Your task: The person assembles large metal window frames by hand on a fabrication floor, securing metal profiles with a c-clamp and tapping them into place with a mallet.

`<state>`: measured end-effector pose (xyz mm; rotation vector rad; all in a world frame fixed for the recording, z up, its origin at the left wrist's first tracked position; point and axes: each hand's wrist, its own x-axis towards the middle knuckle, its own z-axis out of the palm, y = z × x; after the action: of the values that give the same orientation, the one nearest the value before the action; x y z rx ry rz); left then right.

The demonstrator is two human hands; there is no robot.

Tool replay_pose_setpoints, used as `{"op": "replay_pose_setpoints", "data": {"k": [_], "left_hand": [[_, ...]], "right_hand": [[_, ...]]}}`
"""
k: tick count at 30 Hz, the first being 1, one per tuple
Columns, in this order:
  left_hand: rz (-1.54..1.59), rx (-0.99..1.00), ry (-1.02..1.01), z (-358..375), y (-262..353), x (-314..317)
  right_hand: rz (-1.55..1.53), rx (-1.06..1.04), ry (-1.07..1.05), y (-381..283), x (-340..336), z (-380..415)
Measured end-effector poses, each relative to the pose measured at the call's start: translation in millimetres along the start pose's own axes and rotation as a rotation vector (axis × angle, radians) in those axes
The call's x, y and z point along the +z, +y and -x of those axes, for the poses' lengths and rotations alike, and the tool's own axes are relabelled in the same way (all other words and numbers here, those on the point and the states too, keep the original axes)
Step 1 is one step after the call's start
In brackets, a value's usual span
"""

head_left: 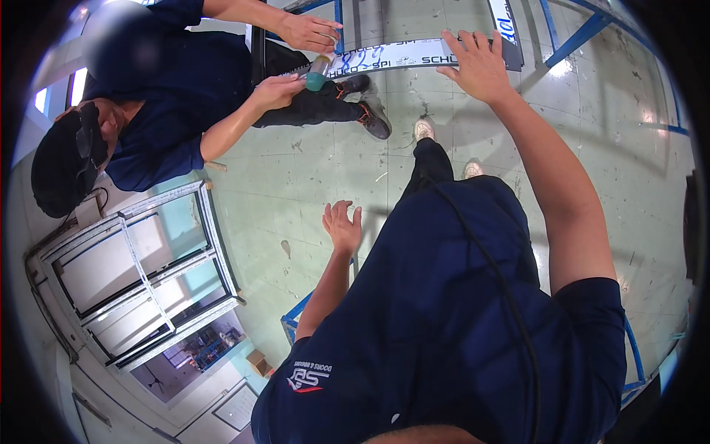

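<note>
My right hand [477, 68] rests on a window or door frame profile [403, 55], near its corner. Its fingers are spread and hold nothing. White film with printed lettering and blue handwritten marks covers the profile. Low on the left, my left hand [342, 226] hangs in the air over the floor, fingers apart and nothing in it. Across from me a co-worker grips a mallet-like tool with a green, rounded head [316, 78] in one hand [278, 92]. That person's other hand [310, 32] is held just above the profile's left end.
Blue metal stands [573, 41] rise at the upper right, and part of another [292, 317] shows beside my left arm. A large framed window unit [140, 274] leans at the left. The co-worker's shoes [374, 120] are on the pale tiled floor [288, 192].
</note>
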<state>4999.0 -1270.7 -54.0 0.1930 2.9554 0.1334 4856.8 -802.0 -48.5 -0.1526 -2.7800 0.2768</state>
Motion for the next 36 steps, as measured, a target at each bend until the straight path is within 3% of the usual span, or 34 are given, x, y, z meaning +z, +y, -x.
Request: {"op": "replay_pose_setpoints", "data": {"k": [31,36], "left_hand": [[0.039,-0.061,-0.059,9,-8,23],[0.076,-0.089,-0.052,13,-12,29]], "right_hand": [[0.013,0.010,-0.062,-3,-8,0],[0.025,0.022,-0.154,-6,-19,-1]]}}
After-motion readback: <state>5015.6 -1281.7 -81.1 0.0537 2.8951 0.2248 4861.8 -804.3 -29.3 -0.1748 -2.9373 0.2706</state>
